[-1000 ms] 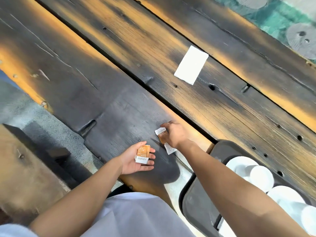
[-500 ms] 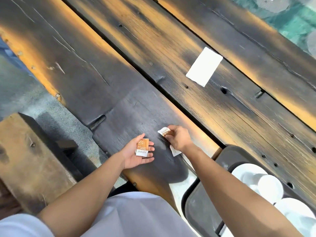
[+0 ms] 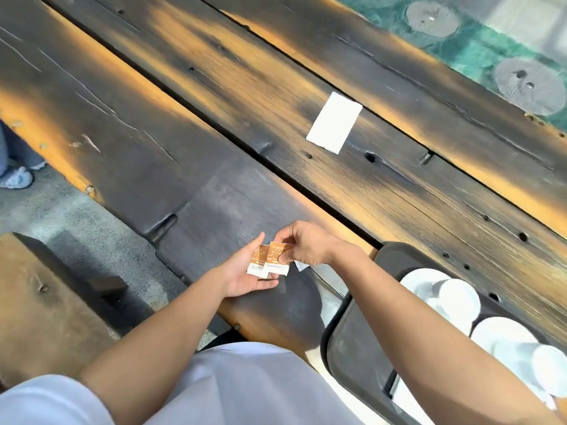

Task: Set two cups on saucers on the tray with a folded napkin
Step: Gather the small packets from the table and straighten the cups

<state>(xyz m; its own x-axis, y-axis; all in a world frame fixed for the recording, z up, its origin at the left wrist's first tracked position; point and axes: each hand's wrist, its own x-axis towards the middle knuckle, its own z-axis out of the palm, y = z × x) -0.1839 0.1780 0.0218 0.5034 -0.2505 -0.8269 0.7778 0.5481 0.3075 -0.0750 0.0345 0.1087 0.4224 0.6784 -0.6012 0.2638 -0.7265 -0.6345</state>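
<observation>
sachets point(image 3: 270, 260) in hands point(image 3: 306, 248), napkin point(image 3: 334, 127) far beyond, tray point(image 3: 352, 348) right

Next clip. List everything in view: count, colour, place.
table: one, dark and orange planks, across most of the view
napkin: one, white, folded, on the table, apart from the tray
tray: one, dark grey, lower right, at the table's near edge
saucers: two, white, on the tray
cups: two, white, one on each saucer
sachets: two, orange and white, one on the left palm, one pinched by the right hand
white slip: one, on the table under the right hand
bench: one, brown, lower left
shoe: one, pale, far left on the floor
shirt: white, bottom centre
left hand: palm up
right hand: pinching
</observation>
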